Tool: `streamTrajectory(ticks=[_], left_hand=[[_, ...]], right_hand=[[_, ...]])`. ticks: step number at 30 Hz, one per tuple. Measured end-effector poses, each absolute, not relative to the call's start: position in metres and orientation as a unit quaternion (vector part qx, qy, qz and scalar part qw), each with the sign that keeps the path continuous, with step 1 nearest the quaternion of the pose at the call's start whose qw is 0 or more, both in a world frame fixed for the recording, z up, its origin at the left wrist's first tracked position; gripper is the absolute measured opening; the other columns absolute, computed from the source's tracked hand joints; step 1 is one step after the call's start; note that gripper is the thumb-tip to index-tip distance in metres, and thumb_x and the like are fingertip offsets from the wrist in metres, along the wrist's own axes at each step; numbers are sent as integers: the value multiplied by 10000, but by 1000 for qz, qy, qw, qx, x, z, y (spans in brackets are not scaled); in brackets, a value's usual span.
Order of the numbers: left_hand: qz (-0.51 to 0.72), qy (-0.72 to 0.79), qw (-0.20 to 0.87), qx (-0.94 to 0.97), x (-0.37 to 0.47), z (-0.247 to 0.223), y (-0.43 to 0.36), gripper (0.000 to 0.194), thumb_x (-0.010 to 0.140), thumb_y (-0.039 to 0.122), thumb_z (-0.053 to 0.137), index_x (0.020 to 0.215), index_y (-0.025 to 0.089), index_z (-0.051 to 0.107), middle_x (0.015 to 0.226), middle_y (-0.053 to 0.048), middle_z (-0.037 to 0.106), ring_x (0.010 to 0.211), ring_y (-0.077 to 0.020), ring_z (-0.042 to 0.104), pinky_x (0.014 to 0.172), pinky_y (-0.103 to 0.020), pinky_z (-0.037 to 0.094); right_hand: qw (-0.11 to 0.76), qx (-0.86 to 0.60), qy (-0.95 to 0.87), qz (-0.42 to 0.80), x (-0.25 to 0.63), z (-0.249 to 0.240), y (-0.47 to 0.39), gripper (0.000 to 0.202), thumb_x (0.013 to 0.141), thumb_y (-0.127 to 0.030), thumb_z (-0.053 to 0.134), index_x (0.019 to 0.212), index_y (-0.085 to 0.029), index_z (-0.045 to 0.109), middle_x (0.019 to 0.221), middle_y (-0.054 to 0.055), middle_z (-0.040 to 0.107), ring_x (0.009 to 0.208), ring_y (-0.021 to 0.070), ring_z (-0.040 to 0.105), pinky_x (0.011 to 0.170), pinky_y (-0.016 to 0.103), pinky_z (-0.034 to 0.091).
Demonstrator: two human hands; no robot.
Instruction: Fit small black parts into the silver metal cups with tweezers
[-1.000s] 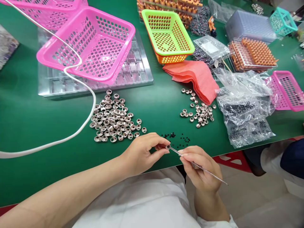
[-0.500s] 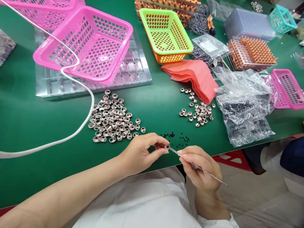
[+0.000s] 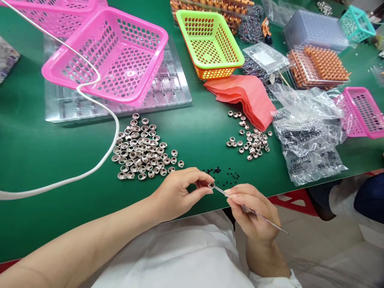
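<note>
Between thumb and fingertips, my left hand (image 3: 180,194) pinches a small metal ring (image 3: 211,185) at the table's front edge. My right hand (image 3: 255,210) grips a thin metal rod-like tool (image 3: 265,219) like a pen, and its tip meets the ring. Just beyond my fingertips lie tiny black pieces (image 3: 216,171). A large pile of metal rings (image 3: 141,152) is spread to the left, and a smaller pile of metal parts (image 3: 255,143) lies farther back on the right.
A pink basket (image 3: 120,60) rests on a clear tray (image 3: 177,88), with a white cable (image 3: 112,116) crossing in front. Behind are a green basket (image 3: 210,40) and a red cloth (image 3: 249,96). Plastic bags (image 3: 309,140) and a person's dark sleeve or clothing (image 3: 370,196) are at right.
</note>
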State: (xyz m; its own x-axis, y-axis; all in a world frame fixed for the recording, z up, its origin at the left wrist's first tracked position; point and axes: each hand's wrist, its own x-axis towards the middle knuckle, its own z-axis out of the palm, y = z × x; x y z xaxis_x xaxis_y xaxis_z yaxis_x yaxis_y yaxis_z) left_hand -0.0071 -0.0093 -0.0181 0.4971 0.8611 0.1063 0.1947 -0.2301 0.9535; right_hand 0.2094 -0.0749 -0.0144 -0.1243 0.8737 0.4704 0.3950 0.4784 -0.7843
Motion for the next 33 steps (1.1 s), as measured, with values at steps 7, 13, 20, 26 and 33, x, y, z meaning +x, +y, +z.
streamTrajectory(ticks=[7,13,20,26,33], left_hand=[[330,379,496,708,-8,-21,-10,114,859,109,731,970,133,741,821,-21,748,720,-103,703,703,-174,555],[331,382,495,707,-7,-20,-10,114,856,107,734,967,133,740,821,-21,749,721,-106,705,706,-176,556],[331,383,493,707,-7,-20,-10,116,846,102,742,961,122,743,816,-27,747,714,-103,699,701,-168,553],[337,383,496,703,-6,-20,-10,107,848,104,740,953,122,743,813,-28,745,708,-103,700,691,-166,556],[329,387,498,703,-7,-20,-10,108,848,117,738,952,146,744,812,-18,750,702,-110,702,686,-184,566]], right_hand=[[485,-440,-717,238,210,-16,-75,429,852,12,640,1218,-211,646,1037,81,745,898,199,721,716,366,645],[485,-426,-728,231,209,-17,-74,473,826,32,660,1234,-206,644,1030,78,741,897,200,722,718,366,647],[493,-424,-724,230,209,-16,-73,472,801,56,672,1208,-183,660,1039,86,732,897,202,717,714,369,644],[497,-429,-719,229,208,-17,-74,459,803,45,675,1200,-186,662,1040,82,734,888,202,717,708,369,642],[498,-431,-718,225,208,-17,-73,433,815,23,669,1190,-192,650,1022,77,728,881,208,714,697,375,634]])
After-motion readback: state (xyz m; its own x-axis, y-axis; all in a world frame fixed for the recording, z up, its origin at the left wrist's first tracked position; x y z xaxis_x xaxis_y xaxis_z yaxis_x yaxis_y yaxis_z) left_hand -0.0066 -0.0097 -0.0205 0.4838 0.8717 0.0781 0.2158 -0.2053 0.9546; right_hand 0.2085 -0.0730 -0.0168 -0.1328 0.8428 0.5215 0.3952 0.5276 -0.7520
